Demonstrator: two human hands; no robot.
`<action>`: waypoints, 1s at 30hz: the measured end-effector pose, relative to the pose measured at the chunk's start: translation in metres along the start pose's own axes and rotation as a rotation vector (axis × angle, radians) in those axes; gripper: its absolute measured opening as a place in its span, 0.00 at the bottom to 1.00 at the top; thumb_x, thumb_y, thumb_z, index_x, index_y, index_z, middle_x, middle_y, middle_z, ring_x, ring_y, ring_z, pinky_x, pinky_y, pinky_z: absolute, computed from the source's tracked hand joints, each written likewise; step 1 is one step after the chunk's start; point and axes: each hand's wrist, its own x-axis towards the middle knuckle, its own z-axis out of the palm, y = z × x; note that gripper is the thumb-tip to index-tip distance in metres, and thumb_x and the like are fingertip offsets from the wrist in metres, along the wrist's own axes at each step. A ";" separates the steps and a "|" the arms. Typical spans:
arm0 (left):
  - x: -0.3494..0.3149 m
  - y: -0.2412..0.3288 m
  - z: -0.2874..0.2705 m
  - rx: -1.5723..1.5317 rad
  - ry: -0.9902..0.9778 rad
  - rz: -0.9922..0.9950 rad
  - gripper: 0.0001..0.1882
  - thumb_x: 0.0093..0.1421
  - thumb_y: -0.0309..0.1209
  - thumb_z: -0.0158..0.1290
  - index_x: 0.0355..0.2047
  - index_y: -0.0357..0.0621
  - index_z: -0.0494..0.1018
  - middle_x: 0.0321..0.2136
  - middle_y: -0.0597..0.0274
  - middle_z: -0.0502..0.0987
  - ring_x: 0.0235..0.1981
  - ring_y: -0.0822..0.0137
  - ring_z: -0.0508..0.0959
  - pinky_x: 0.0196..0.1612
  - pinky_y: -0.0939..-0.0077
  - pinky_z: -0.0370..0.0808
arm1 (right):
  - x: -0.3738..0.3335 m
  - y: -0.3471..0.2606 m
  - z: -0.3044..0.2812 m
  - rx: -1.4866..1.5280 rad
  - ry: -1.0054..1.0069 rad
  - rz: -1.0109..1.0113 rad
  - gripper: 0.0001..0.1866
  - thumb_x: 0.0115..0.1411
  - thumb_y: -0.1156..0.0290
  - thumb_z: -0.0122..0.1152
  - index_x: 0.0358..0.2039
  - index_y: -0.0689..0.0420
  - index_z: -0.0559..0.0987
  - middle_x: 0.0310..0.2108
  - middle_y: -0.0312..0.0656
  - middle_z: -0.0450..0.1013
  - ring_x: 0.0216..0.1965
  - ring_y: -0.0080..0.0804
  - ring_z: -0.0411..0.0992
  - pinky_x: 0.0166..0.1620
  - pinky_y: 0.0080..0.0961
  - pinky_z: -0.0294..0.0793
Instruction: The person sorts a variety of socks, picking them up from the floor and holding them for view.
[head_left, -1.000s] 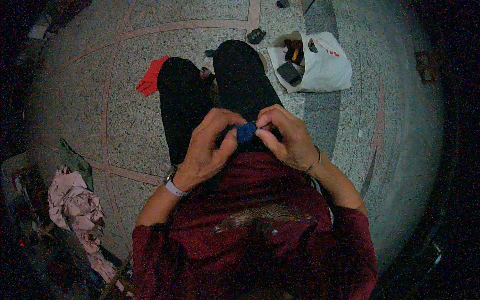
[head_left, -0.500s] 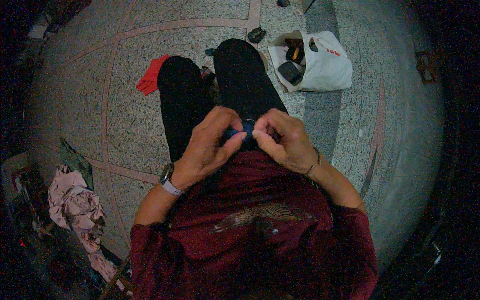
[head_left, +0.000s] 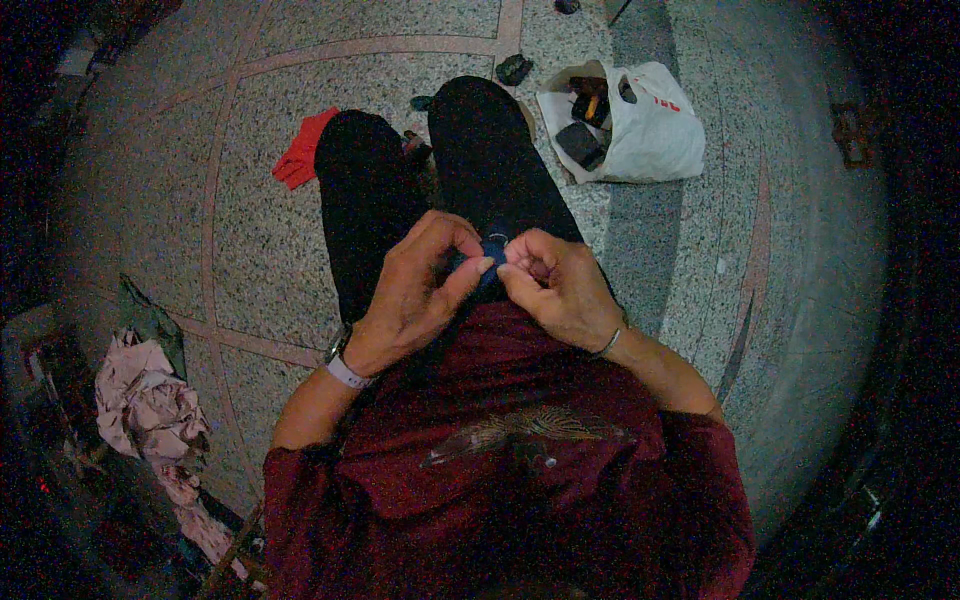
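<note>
Above my lap, a small dark blue piece (head_left: 494, 250), perhaps cloth, sits between my two hands. A thin pale curved line, like a ring or wire, shows at its upper end. My left hand (head_left: 420, 285) pinches the blue piece from the left, thumb and forefinger bent around it. From the right, my right hand (head_left: 562, 288) has its thumb and fingertips closed at the piece's edge. The fingers hide most of it, so its exact kind is unclear. Black trouser legs (head_left: 490, 160) lie beneath the hands.
On the speckled floor to the far right stands a white plastic bag (head_left: 660, 130) with dark items in its mouth. A red cloth (head_left: 302, 150) lies beside my left knee. Crumpled pink paper or cloth (head_left: 150, 400) is at the left. A small dark lump (head_left: 514, 69) lies beyond my knees.
My right hand has shifted slightly down and its wrist has turned a little. More of the blue piece and the pale curved line shows between the hands. My left hand stays nearly in place.
</note>
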 end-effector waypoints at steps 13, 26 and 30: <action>0.000 0.004 0.010 0.173 0.083 0.061 0.10 0.57 0.29 0.56 0.35 0.39 0.69 0.31 0.57 0.71 0.34 0.63 0.73 0.40 0.71 0.70 | -0.005 -0.022 -0.007 -0.106 0.046 -0.066 0.06 0.54 0.72 0.59 0.25 0.57 0.71 0.17 0.39 0.67 0.18 0.30 0.67 0.24 0.28 0.68; -0.004 0.005 0.015 -0.441 0.062 -0.221 0.08 0.60 0.29 0.54 0.37 0.40 0.71 0.33 0.66 0.72 0.36 0.75 0.71 0.41 0.78 0.70 | 0.011 -0.004 -0.035 -0.222 -0.176 -0.368 0.21 0.50 0.71 0.66 0.46 0.55 0.73 0.38 0.44 0.71 0.41 0.42 0.72 0.43 0.29 0.73; 0.002 -0.001 -0.003 -0.354 -0.026 -0.323 0.08 0.60 0.30 0.55 0.37 0.41 0.71 0.31 0.70 0.71 0.33 0.79 0.70 0.38 0.82 0.69 | 0.010 -0.008 -0.037 -0.165 -0.128 -0.313 0.18 0.51 0.73 0.64 0.44 0.56 0.73 0.38 0.45 0.71 0.43 0.43 0.72 0.45 0.31 0.73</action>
